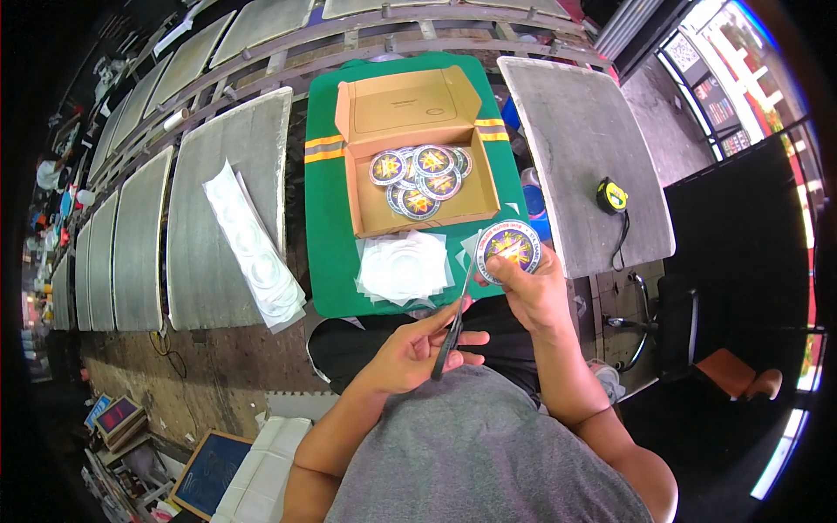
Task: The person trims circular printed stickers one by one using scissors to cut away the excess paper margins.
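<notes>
My left hand [408, 350] is closed on a pair of scissors [451, 343], its fingers through and around the dark handles. The narrow blades point up and away, close to the left edge of a round printed sticker [516, 247]. My right hand [539, 296] pinches that sticker, thumb on its face. It bears a colourful star emblem and a ring of lettering. Beyond it stands an open cardboard box [370, 213] with several similar round stickers [433, 162] piled inside. White paper offcuts [403, 267] lie in front of the box.
Box and offcuts rest on a green cloth-covered board [328, 253] with orange-striped bands. A stack of long white sheets [253, 248] lies on the grey board to the left. On the right-hand board sits a yellow-black tape measure [611, 196]. A black chair [676, 322] stands right.
</notes>
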`<action>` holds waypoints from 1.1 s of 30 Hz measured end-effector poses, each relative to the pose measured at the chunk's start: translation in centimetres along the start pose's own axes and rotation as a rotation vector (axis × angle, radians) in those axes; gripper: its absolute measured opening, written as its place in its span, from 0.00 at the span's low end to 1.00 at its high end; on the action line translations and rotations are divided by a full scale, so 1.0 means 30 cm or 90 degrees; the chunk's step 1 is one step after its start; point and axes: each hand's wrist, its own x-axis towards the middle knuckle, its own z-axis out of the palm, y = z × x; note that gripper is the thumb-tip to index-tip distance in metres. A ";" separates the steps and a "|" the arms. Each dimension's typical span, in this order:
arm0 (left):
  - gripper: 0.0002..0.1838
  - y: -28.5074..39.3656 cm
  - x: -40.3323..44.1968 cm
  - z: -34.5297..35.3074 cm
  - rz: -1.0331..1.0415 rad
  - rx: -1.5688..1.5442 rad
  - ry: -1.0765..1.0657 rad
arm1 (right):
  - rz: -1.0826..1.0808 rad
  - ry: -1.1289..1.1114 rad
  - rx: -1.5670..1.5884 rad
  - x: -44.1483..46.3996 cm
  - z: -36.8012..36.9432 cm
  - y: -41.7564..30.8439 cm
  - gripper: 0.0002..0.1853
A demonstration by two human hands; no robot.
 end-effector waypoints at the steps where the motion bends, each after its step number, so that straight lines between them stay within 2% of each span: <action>1: 0.40 0.001 -0.002 0.004 0.015 -0.005 -0.004 | 0.000 0.000 0.000 -0.002 -0.003 0.001 0.12; 9: 0.39 -0.015 0.005 0.000 0.061 -0.045 -0.019 | -0.002 -0.006 -0.119 -0.015 -0.011 0.011 0.13; 33: 0.40 -0.002 -0.010 0.002 0.013 -0.009 -0.014 | 0.025 -0.024 -0.205 -0.013 -0.042 -0.028 0.14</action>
